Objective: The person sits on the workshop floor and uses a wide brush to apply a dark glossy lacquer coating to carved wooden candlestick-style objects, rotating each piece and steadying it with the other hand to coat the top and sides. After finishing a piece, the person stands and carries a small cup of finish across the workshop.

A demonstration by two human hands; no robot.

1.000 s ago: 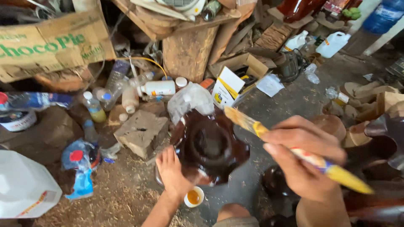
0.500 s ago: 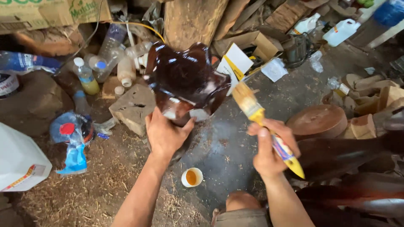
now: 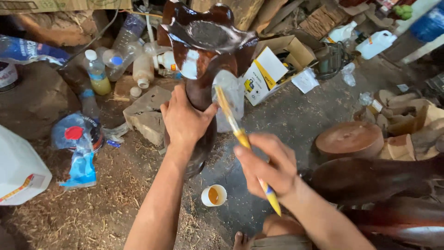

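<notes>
We have swung the dark brown glossy wooden vase [image 3: 203,69] upright since a second ago — then it lay low with its wavy mouth facing us, now its scalloped rim is at the top, tipped away from us, and the neck and body stand before us. That puts the wet-looking side wall within reach of the brush, so the coating work seems to have moved from the mouth to the flank.

Our left hand [image 3: 185,121] is clamped round the vase's narrow waist, thumb towards the right, forearm running straight up from below. Our right hand [image 3: 267,165] sits just right of the vase and lower, fingers closed on the yellow handle of the paintbrush [image 3: 243,139], whose bristles touch the vase just right of our left thumb; the wrist is bent inward, the hand slightly blurred.

Below the vase stands a small white cup [image 3: 214,195] of amber liquid — left of the vase, a stone block [image 3: 147,113].
</notes>
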